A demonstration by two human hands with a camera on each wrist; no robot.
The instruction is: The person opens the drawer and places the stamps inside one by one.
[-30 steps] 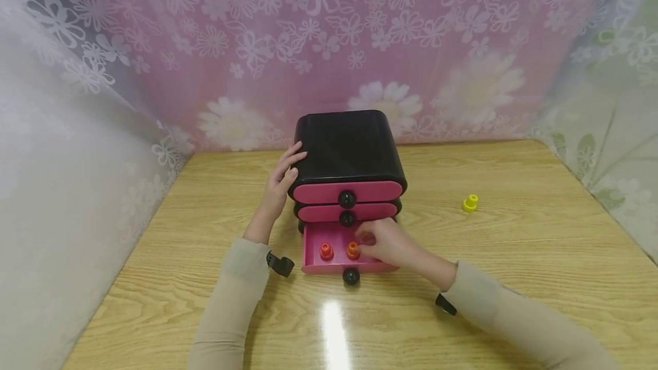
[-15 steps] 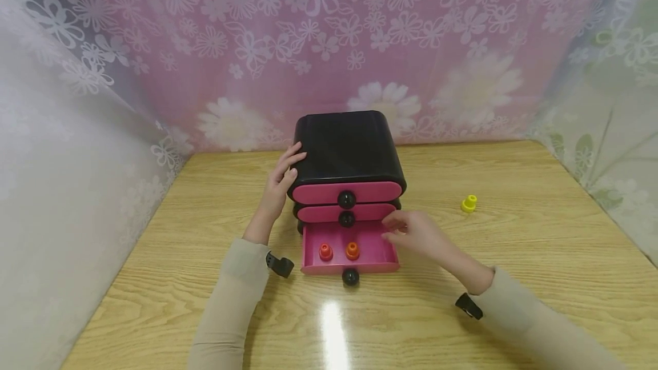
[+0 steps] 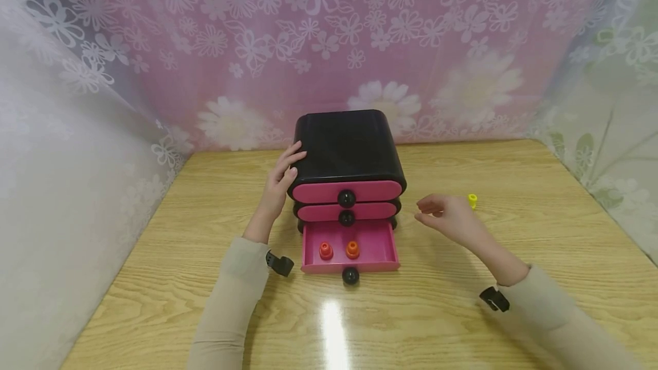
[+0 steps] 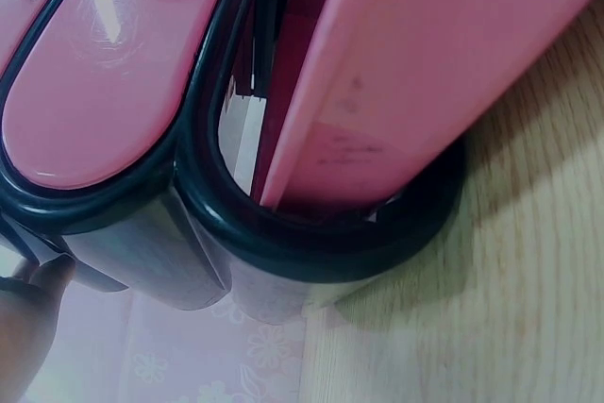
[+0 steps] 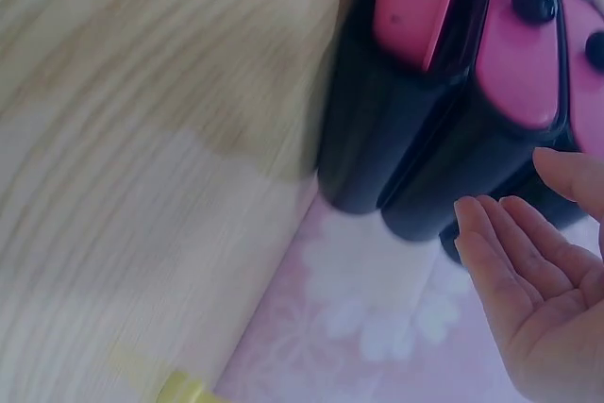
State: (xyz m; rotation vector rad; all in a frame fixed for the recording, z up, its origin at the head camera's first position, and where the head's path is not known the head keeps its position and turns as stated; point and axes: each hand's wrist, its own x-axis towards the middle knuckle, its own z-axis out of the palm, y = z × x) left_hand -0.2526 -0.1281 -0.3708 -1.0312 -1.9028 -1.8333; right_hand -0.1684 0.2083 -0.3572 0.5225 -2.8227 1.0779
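**Fingers loose over tabletop beside open pink drawer**

Fingers (image 3: 428, 205) of the right hand (image 3: 449, 220) are relaxed and slightly spread, holding nothing, as the hand hovers above the wooden tabletop (image 3: 540, 256) between the small drawer chest (image 3: 346, 153) and a yellow peg (image 3: 472, 201), which stands just beyond the knuckles and is partly hidden by them. The right-wrist view shows an empty upturned palm and a blurred streak of yellow at the bottom edge. The left hand (image 3: 281, 179) rests with straight fingers flat against the left side of the black chest, near its top front corner. The chest has three pink drawers with black knobs; the upper two are closed, while the bottom drawer (image 3: 377, 247) is pulled out toward the person. Inside it stand a red peg (image 3: 326, 250) and an orange peg (image 3: 352, 249), side by side in the left half, close but apart. Floral curtains (image 3: 360, 33) in pink and white hang behind and around the tabletop. Both arms wear beige sleeves.
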